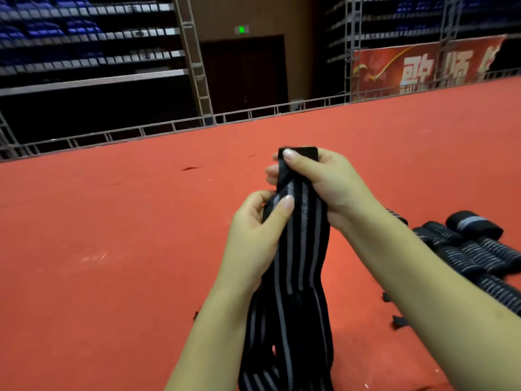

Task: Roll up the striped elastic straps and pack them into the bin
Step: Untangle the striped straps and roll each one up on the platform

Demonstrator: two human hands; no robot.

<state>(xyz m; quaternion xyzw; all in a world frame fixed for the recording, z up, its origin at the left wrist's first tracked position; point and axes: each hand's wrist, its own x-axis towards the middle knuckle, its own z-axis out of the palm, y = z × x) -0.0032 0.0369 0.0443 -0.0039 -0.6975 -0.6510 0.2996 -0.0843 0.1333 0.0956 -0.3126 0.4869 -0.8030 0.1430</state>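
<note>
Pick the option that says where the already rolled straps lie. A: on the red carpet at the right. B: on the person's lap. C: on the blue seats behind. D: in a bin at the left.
A: the rolled straps lie in a cluster on the red carpet at the right, beyond the right hand; no bin shows.

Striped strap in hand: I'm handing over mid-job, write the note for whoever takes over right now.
Left hand: grips the striped strap below its top, thumb on the front.
Right hand: pinches the strap's plain black top end, thumb over it.
The strap hangs unrolled between the forearms, out of view at the bottom.
Done: a cluster of rolled straps lies on the red carpet to the right.
Left: roll this strap from the top end, then pack all rolls. No bin shows in the head view, so find it first. A few small black scraps lie near the rolls.
</note>
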